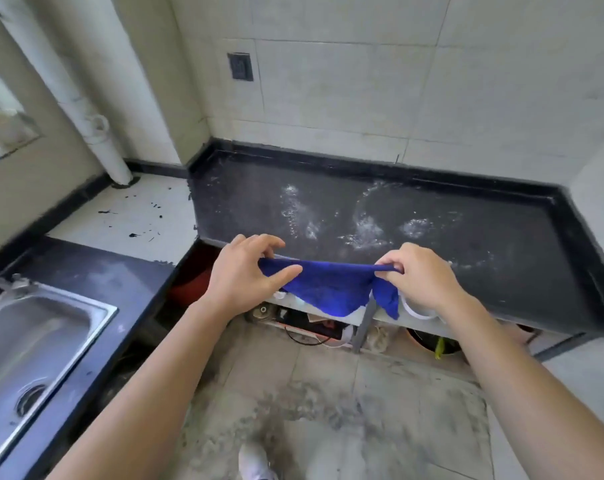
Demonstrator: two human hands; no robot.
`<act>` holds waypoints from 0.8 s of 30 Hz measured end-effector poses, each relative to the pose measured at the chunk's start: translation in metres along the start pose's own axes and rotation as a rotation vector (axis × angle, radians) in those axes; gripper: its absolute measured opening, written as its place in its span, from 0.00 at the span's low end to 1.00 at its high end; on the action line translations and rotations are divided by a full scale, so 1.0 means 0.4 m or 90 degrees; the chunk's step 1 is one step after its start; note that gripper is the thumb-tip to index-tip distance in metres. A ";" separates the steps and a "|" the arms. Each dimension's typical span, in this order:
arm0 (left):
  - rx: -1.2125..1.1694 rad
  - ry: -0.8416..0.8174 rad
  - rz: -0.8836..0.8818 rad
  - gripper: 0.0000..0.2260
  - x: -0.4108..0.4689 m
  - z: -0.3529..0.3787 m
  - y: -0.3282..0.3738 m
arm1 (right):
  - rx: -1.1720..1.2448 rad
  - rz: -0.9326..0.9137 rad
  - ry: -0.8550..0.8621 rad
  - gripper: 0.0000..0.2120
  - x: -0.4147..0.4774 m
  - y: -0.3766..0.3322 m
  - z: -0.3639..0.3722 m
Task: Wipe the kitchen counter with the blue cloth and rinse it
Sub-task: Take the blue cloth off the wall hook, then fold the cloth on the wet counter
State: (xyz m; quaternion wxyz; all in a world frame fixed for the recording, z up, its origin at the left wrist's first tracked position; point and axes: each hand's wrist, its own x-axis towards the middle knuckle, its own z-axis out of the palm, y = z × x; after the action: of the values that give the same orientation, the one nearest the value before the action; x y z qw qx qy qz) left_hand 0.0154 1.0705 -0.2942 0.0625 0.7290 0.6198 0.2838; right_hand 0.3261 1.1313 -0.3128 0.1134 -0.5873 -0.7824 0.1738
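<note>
I'm pinching the cloth (pixel 331 285) taut between both hands (pixel 248 275) (pixel 420 280); the counter (pixel 432 244) is looking streaked, so wiping and rinsing remain.

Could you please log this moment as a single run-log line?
left hand: grip on blue cloth | right hand: grip on cloth | cloth: stretched in air before black stone counter | counter: whitish wet smears | steel sink: unused

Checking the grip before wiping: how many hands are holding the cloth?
2: left hand pinches the cloth's left edge, right hand its right edge, at the counter's front.
</note>
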 end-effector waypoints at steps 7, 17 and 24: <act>-0.032 -0.130 0.055 0.23 0.309 0.250 -0.156 | -0.073 0.186 0.013 0.07 0.200 0.152 0.049; -0.104 -0.047 0.264 0.13 0.757 0.464 -0.161 | 0.069 0.309 0.375 0.08 0.408 0.262 0.019; -0.089 -0.075 0.319 0.07 0.668 0.701 -0.214 | 0.028 0.344 0.295 0.07 0.350 0.388 0.186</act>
State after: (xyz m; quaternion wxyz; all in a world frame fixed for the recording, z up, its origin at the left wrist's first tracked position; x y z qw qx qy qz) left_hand 0.0977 1.4136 -0.4754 0.0764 0.8689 0.3940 0.2899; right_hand 0.3943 1.2938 -0.4472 0.2506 -0.7940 -0.5486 0.0768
